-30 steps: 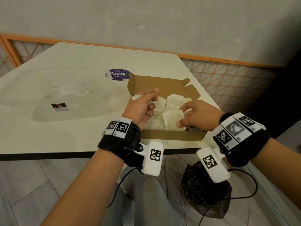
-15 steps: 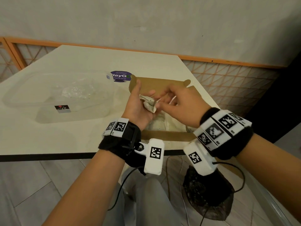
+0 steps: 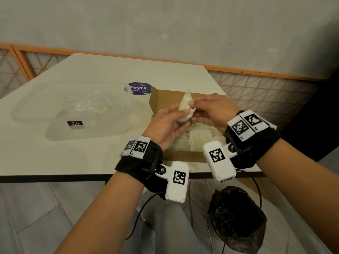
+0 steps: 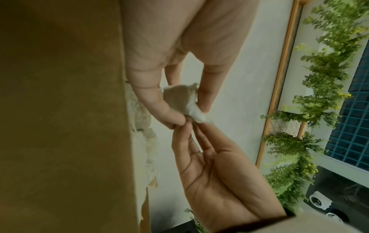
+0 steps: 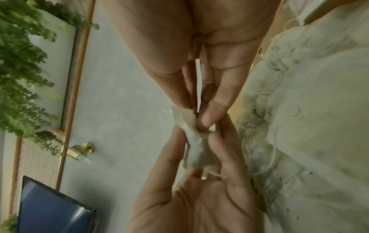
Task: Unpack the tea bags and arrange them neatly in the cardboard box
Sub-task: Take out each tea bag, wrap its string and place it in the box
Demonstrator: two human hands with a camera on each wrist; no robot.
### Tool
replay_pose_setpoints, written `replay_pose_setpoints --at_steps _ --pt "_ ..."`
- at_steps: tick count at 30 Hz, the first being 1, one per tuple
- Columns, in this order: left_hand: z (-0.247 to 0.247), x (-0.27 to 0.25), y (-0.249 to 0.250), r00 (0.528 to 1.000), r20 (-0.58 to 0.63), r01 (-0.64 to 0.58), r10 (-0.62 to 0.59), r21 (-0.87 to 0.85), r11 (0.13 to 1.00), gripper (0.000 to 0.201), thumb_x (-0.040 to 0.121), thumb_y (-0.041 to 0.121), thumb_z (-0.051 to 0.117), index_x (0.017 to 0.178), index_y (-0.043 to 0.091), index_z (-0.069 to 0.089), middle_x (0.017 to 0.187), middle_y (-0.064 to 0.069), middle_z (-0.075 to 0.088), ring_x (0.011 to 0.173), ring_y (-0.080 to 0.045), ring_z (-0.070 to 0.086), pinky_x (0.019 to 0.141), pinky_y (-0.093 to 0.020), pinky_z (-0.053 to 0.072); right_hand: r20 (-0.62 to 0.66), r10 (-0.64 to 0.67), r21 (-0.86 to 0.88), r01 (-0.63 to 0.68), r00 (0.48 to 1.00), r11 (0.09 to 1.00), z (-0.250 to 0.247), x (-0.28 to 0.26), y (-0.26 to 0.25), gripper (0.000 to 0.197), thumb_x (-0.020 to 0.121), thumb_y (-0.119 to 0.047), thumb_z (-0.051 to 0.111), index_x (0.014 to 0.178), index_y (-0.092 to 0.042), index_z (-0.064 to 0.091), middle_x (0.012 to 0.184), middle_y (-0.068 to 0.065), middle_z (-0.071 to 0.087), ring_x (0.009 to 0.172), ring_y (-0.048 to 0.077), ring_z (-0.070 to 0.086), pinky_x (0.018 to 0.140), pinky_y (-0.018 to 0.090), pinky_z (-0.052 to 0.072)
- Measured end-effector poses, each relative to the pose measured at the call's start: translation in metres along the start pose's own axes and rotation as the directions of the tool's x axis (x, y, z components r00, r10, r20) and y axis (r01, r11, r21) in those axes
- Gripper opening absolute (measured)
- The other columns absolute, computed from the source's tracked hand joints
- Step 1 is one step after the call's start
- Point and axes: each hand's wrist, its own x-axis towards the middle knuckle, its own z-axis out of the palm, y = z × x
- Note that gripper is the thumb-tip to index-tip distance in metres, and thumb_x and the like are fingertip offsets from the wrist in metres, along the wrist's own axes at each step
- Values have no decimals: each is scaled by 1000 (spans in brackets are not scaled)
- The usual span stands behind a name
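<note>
tea bag (image 3: 185, 109) raised by both hands | cardboard box (image 3: 165, 99): tea bags

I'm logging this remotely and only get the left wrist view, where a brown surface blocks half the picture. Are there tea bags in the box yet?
Observer: Yes. The head view shows loose bags lying flat inside the box, covering the part of its floor that shows.
Operator: Is the bag in the fingers held over the box?
Observer: Yes. The left hand and right hand both pinch the held bag above the box's open top, clear of the bags below.
Operator: Anything else on the table?
Observer: A clear tub stands left of the box, apart from it.
</note>
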Motion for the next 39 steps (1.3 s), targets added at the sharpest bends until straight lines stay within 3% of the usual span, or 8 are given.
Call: replay_pose_setpoints --at_steps 6,16,19,22,25,30,34,39 --pt "1 -1 -1 996 -72 -46 51 67 997 21 86 -8 59 93 12 62 85 -10 64 57 -7 59 52 -13 51 -61 -12 -33 10 998 999 -12 2 5 8 86 -12 63 82 -5 64 74 10 64 60 11 59 52 16 50" --pt "3 -1 -2 990 -125 -45 61 126 991 13 85 8 66 98 10 65 72 1 63 55 -4 55 44 -13 40 47 -2 64 -1 999 998 -21 0 11 12 83 -11 66 85 1 65 68 9 67 55 9 60 54 15 52" --pt "4 -2 -2 984 -167 -53 68 95 994 7 86 16 67 90 11 66 75 0 60 52 -4 52 43 -13 40 9 -32 -115 33 999 993 -23 0 8 10 81 -16 69 84 -8 65 75 5 68 66 11 62 60 18 53" --pt "4 -1 -2 984 -168 -38 60 131 991 5 85 18 68 85 14 65 74 0 57 53 -5 49 42 -14 38 26 -91 -274 94 996 957 -27 1 2 34 77 -25 73 109 -19 60 96 1 65 86 12 63 72 26 51" --pt "6 -3 -3 986 -161 -12 48 217 976 3 85 15 68 87 16 67 70 4 58 56 -5 50 45 -15 38 93 -108 -371 135 990 919 -25 1 -4 39 74 -31 75 111 -27 62 97 -2 64 86 8 61 67 22 46" --pt "7 -5 3 976 -198 -75 87 68 995 18 92 31 60 89 14 66 75 4 59 46 -2 53 45 -17 44 41 -115 -352 122 993 928 -25 4 -1 3 82 -19 69 80 -18 70 76 0 70 63 5 61 53 17 41" --pt "2 -1 4 969 -227 -114 94 -77 990 13 93 24 58 90 13 64 75 3 53 48 -3 46 42 -15 38 58 -79 -340 94 995 936 -27 -1 5 6 84 -21 67 84 -15 66 80 3 73 68 10 66 57 19 45" --pt "2 0 2 974 -204 -104 95 -33 994 7 92 8 56 91 9 63 73 -1 52 49 -4 48 40 -16 41 133 -33 -622 109 991 775 -14 -8 14 38 74 -32 75 104 -13 62 94 7 67 82 13 61 67 21 46"
